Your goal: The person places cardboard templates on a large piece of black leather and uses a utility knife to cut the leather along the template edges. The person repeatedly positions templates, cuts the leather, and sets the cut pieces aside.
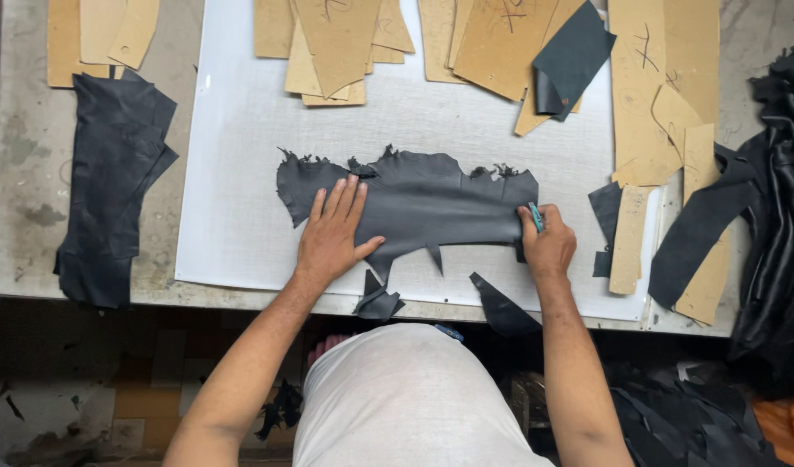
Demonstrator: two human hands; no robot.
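A ragged-edged piece of black leather lies flat on a white cutting board. My left hand presses flat on the leather's left part, fingers spread. My right hand rests at the leather's right edge and grips a small teal-handled cutting tool, its tip at the edge of the leather.
Several tan cardboard patterns lie along the far edge and right side of the board. A dark leather offcut rests on them. Black leather piles sit at left and right. Small scraps hang over the near edge.
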